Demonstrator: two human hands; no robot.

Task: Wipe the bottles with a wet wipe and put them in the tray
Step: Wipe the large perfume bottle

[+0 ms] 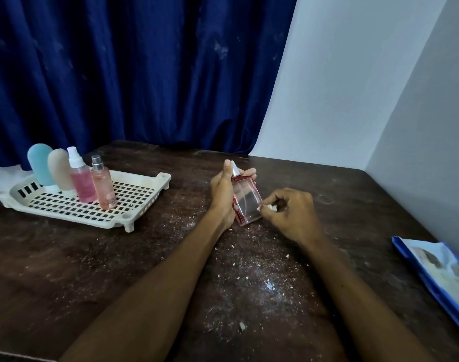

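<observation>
My left hand [222, 191] grips a clear rectangular spray bottle [246, 201] with red edges, tilted above the dark table. My right hand [291, 214] pinches a small wad of white wet wipe [269, 207] against the bottle's lower right corner. At the left stands a white perforated tray [134, 198]. In it stand several bottles upright: a blue tube [40, 164], a beige tube [60, 169], a pink spray bottle with a white cap [80, 178] and a pale pink spray bottle with a silver top [103, 184].
A blue and white wet wipe pack [439, 275] lies at the table's right edge. White crumbs of wipe are strewn over the dark wooden table [249, 283]. A blue curtain hangs behind, a white wall to the right.
</observation>
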